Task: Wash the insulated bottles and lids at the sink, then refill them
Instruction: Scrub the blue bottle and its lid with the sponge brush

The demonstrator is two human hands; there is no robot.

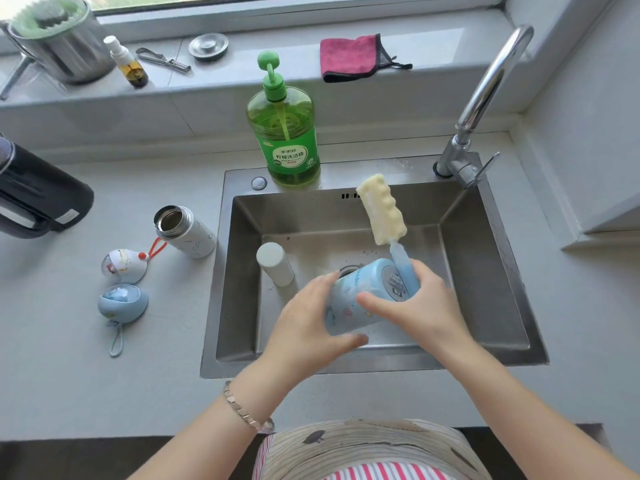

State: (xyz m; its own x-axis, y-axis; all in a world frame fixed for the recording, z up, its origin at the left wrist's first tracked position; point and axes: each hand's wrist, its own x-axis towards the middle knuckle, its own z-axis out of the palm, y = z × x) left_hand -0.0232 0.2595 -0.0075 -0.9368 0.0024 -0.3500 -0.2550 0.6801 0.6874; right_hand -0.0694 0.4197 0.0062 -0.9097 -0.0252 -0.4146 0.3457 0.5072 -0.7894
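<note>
Over the steel sink [485, 258], my left hand [308, 320] grips a light blue insulated bottle [360, 296] that lies tilted on its side, base towards the right. My right hand [419, 303] holds the blue handle of a sponge bottle brush [382, 209] against the bottle's base, its cream sponge head pointing up and back. A white bottle [277, 265] stands in the sink's left part. An open white bottle [185, 232] stands on the counter left of the sink. Beside it lie a white lid [123, 266] with a red loop and a blue lid [123, 303].
A green dish soap pump bottle [284, 133] stands on the sink's back rim. The chrome tap [485, 98] rises at the back right. A dark kettle [38, 192] sits far left. On the windowsill are a pink cloth [349, 57], a steel pot [59, 43] and a small spray bottle [126, 62].
</note>
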